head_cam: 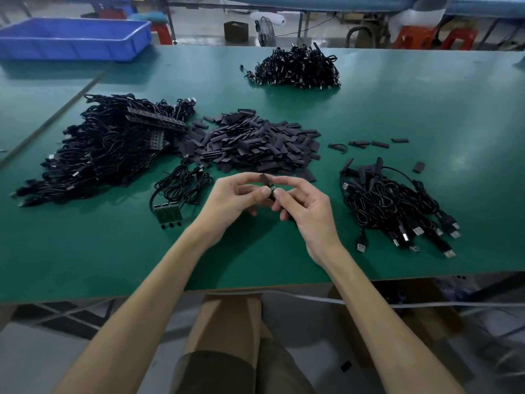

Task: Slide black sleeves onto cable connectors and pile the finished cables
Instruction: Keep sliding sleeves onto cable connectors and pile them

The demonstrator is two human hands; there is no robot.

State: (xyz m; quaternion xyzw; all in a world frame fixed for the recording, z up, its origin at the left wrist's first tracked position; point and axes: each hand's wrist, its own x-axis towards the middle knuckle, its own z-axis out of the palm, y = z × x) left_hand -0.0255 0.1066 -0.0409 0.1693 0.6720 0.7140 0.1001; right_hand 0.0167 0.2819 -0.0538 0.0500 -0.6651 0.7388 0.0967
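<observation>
Over the green table, my left hand and my right hand meet at a small green connector board. A black sleeve sticks up between the fingertips of both hands, which pinch the sleeve and the board. A heap of loose black sleeves lies just beyond my hands. On the left is a big pile of black cables. On the right, a smaller pile of cables with USB plugs fans toward me.
A few coiled cables joined to a green board strip lie left of my hands. Another cable pile sits at the far middle, a blue bin at the far left. Stray sleeves lie to the right.
</observation>
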